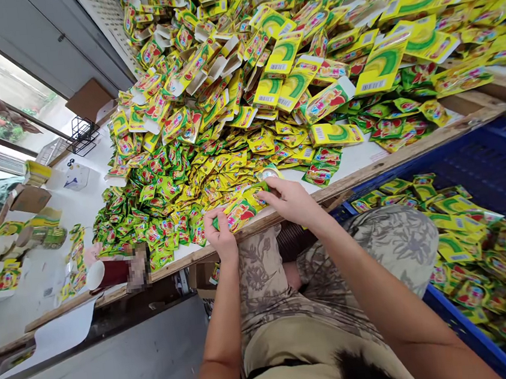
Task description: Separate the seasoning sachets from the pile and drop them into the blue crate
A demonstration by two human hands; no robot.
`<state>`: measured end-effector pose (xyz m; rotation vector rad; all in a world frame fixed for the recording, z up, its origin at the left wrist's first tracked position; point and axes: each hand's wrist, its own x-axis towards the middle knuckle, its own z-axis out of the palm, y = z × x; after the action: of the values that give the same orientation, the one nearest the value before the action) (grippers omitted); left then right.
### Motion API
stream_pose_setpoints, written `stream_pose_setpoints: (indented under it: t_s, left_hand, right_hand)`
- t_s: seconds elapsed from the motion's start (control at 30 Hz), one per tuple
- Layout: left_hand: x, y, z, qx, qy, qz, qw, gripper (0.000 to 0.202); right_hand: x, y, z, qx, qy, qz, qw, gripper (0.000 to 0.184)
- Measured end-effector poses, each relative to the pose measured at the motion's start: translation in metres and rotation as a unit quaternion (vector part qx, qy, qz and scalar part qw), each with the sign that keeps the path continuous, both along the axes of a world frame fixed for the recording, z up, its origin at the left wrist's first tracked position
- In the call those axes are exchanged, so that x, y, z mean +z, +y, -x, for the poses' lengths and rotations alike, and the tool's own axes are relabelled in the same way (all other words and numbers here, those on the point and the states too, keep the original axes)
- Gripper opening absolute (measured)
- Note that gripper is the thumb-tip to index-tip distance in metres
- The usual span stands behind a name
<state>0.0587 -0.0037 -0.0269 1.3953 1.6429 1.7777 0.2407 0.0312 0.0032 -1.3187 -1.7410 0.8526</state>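
Observation:
Over the table's front edge, my left hand [220, 235] is closed round the left end of a small yellow carton [240, 214] with red and green print. My right hand [294, 198] is at the carton's other end, thumb and fingers pinching a small green-and-yellow packet [257, 190]. Whether part of that packet sits inside the carton I cannot tell. Just beyond my hands lie heaps of loose yellow packets [219, 175] and green packets [157, 187]. A few more green packets [323, 167] rest to the right of my right hand.
A large pile of yellow cartons [284, 53] covers the back of the table. At my right stands a blue crate [493, 152] with cartons inside. A dark red cup [112, 272] lies at the left edge, and a black wire rack [82, 135] stands farther back. The table has a wooden rim [183, 261].

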Motion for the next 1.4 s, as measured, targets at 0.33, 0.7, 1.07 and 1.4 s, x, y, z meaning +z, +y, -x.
stream_pose_setpoints:
  t_s: [0.33, 0.7, 1.07, 1.4]
  left_hand:
    - [-0.001, -0.004, -0.002, -0.075, -0.007, -0.008, 0.997, 0.022]
    - [-0.002, -0.002, -0.003, -0.087, -0.070, 0.007, 0.994, 0.023]
    - [-0.007, 0.001, 0.005, -0.101, -0.120, 0.054, 0.986, 0.027]
    - [-0.007, -0.003, 0.006, -0.139, -0.063, 0.127, 0.980, 0.040]
  right_hand:
    - [0.005, 0.002, -0.004, 0.075, -0.048, 0.039, 0.995, 0.019]
    - [-0.003, -0.002, -0.001, 0.064, 0.065, 0.058, 0.994, 0.033]
    - [-0.017, -0.006, -0.003, 0.182, 0.194, 0.173, 0.948, 0.017]
    - [-0.020, -0.011, 0.009, 0.102, 0.111, 0.066, 0.986, 0.013]
